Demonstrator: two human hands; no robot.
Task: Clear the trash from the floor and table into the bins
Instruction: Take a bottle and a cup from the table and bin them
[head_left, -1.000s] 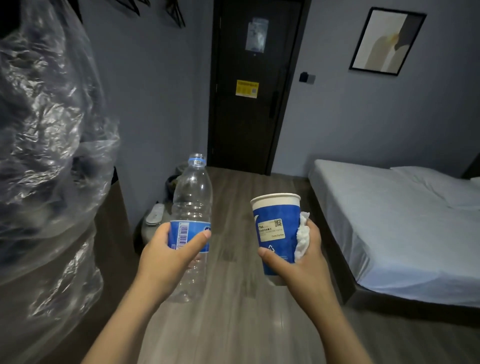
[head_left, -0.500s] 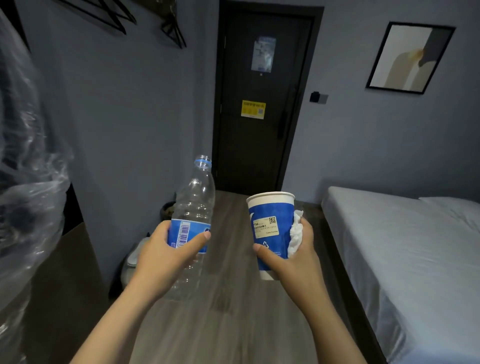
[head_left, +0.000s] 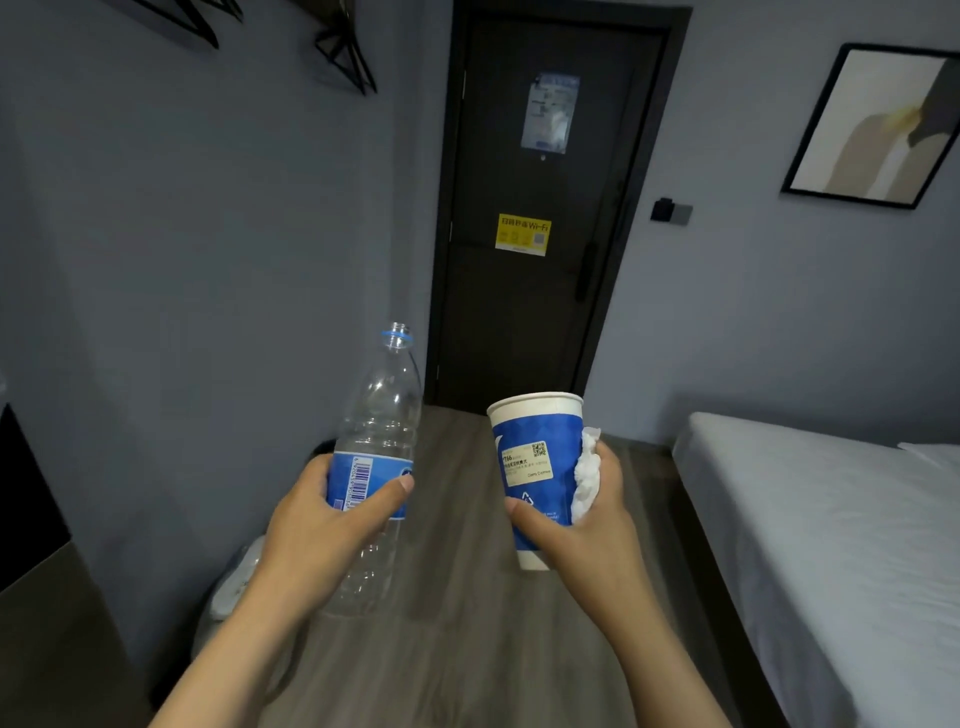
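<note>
My left hand (head_left: 317, 525) grips an empty clear plastic bottle (head_left: 382, 410) with a blue label and no cap, held upright. My right hand (head_left: 587, 525) holds a blue and white paper cup (head_left: 537, 462) upright, with a crumpled white tissue (head_left: 587, 480) pinched against its right side. Both are held out in front of me over the wooden floor. Low on the left by the wall, a bin (head_left: 234, 597) with a pale liner shows partly behind my left forearm.
A dark door (head_left: 540, 208) with a yellow sticker stands straight ahead. A bed (head_left: 831, 519) with white sheets fills the right side. A dark cabinet (head_left: 41, 597) juts in at the left edge. Grey wooden floor (head_left: 467, 649) runs between them.
The view has moved forward and up toward the door. The clear plastic bag at the left has slipped out of view. Both hands keep their hold on the bottle and the cup.
</note>
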